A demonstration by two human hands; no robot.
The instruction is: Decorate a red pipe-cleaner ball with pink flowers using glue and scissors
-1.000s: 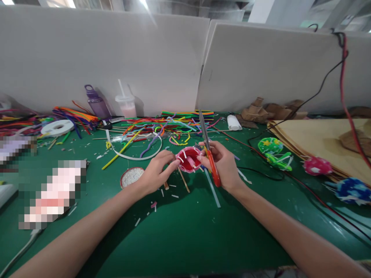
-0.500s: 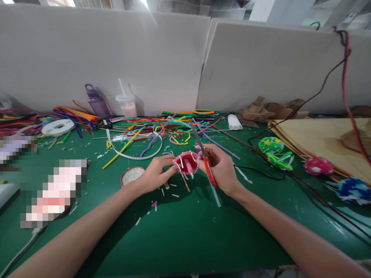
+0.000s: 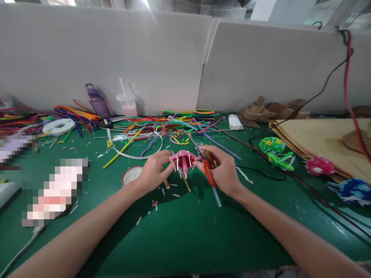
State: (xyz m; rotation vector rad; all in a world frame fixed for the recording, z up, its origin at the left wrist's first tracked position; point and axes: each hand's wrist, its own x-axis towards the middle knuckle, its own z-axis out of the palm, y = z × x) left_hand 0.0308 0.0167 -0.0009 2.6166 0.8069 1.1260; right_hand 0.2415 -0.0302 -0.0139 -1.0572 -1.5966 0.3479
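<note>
Tipped over since a second ago, the pink mushroom-shaped piece now shows its cap on top and its stem slanting down, and the scissors lean further to the left. The piece is held between the two hands above the green desk. The left hand pinches the cap's left edge, while the right hand grasps the orange-handled scissors, its thumb at the cap's right edge. Short white strips stick out along the rim. Beside the left wrist sits a red-rimmed dish of small white grains. Behind the hands lie coloured pipe cleaners, with a purple bottle and a lidded cup standing near them.
</note>
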